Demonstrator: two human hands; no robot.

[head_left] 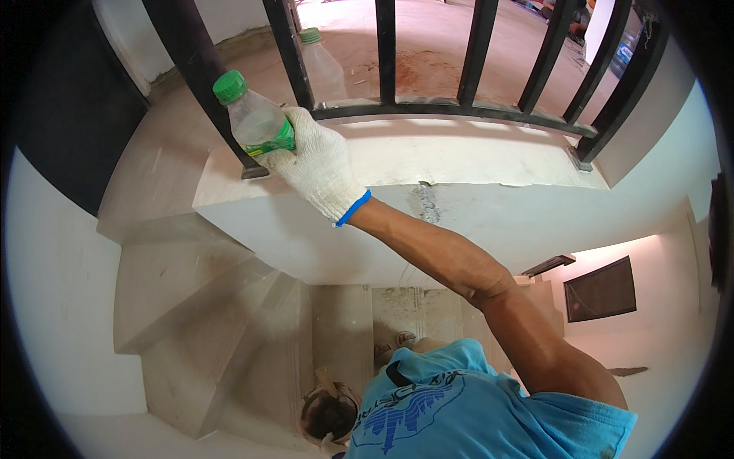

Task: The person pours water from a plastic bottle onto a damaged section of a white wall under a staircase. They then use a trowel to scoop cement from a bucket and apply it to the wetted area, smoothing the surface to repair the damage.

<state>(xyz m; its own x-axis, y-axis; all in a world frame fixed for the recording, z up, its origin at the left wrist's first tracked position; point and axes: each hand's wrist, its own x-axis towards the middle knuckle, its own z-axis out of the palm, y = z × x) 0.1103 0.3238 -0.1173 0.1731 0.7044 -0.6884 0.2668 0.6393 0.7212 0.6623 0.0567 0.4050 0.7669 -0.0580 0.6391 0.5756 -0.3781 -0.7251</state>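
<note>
My right hand [317, 161], in a white knit glove with a blue cuff, is wrapped round a clear plastic bottle [258, 118] with a green cap and a green label. The bottle tilts to the left in front of a dark railing post. My left hand [330, 444], also gloved, shows only in part at the lower edge, at the rim of a small bucket [307, 428]. The bucket holds something dark brown, and a pale flat piece like a handle [326, 382] sticks up from it. The left fingers are mostly hidden.
A dark metal railing [386, 53] stands on a white ledge [459, 149]. Behind it, a second green-capped bottle [324, 73] stands on the dusty landing. Winding concrete stairs [199, 306] go down below me. A dark framed panel [602, 289] is on the right wall.
</note>
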